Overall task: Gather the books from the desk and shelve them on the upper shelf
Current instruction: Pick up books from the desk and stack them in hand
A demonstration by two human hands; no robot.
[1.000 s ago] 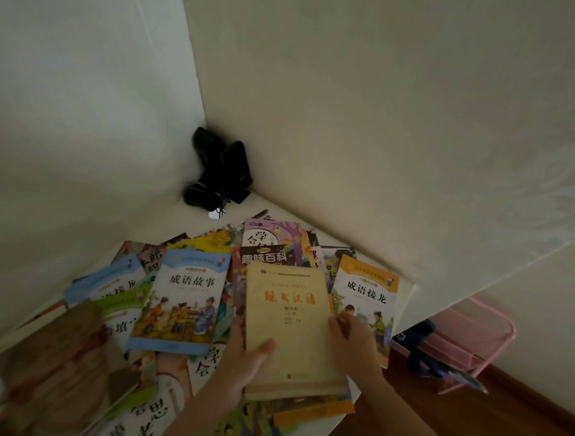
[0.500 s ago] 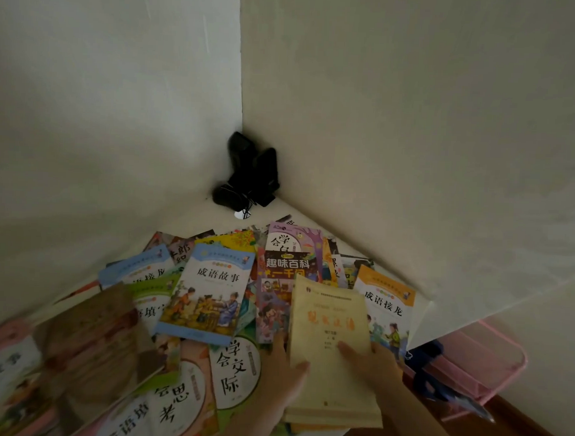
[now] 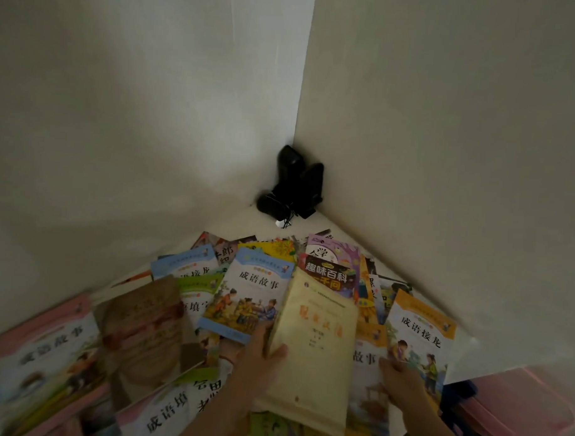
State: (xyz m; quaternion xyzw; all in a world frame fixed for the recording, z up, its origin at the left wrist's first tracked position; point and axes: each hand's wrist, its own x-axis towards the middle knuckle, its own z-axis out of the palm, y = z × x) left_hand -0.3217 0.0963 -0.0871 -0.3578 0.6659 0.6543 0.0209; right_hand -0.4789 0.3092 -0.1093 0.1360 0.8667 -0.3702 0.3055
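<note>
The cream book (image 3: 314, 346) lies atop the spread of books on the desk (image 3: 243, 221), long axis running twelve to six. The left hand (image 3: 258, 357) grips its nine-o'clock edge, thumb on the cover. The right hand (image 3: 401, 385) (at three o'clock, apart from it) presses an orange-topped book (image 3: 420, 333); its grip I cannot tell.

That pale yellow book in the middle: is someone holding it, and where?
Yes. The left hand grips the pale yellow book at its left edge, thumb on the cover. The right hand rests on an orange-topped book beside it.
</note>
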